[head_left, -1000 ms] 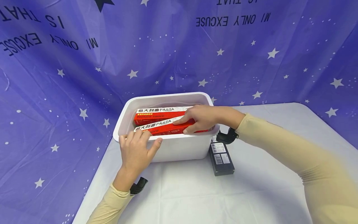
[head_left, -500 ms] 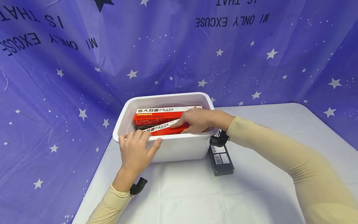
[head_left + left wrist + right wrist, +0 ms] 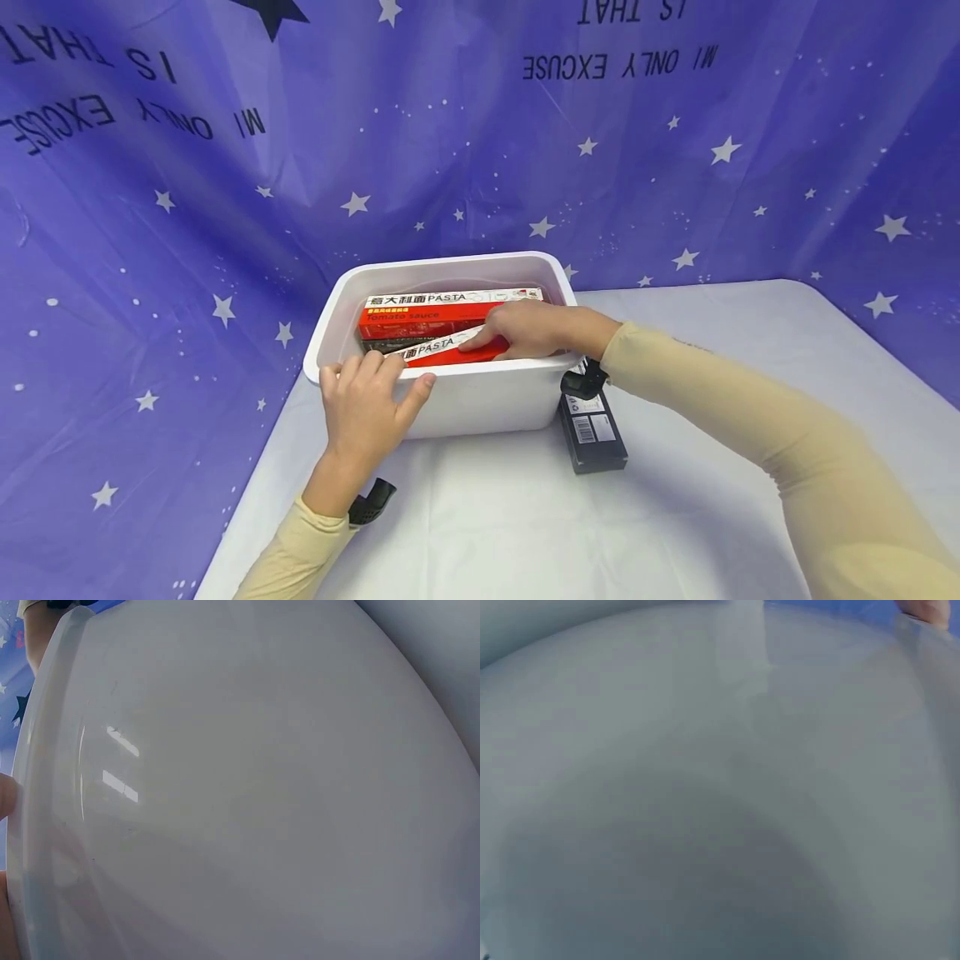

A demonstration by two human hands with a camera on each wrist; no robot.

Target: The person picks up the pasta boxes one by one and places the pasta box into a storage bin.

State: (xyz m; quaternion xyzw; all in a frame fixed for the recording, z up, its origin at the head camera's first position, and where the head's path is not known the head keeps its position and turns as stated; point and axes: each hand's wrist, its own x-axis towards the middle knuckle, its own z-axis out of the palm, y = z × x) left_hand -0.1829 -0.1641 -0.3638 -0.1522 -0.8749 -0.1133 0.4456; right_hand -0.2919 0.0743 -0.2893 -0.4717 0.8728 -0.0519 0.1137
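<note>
A white plastic tub (image 3: 480, 402) stands on the table, and two red-and-white pasta boxes lie inside it. My left hand (image 3: 365, 400) grips the near rim at the left, fingers over the edge and thumb outside. Down in the tub's right half, my right hand (image 3: 531, 327) holds the front pasta box (image 3: 442, 357), which slants with its right end hidden under that hand. Behind it lies the back pasta box (image 3: 420, 313), level and reading "Tomato sauce". The tub's outer wall (image 3: 262, 780) fills the left wrist view, and the same wall (image 3: 742, 787) fills the right wrist view.
A black box (image 3: 597, 446) with a barcode label lies on the table against the tub's right side, partly below my right wrist. Something dark (image 3: 393, 342) shows beneath the back pasta box. A purple starred curtain (image 3: 465, 150) hangs close behind the tub.
My right hand has moved slightly left and lower into the tub. The front pasta box has sunk deeper along the near wall. My left hand has stayed on the rim.
</note>
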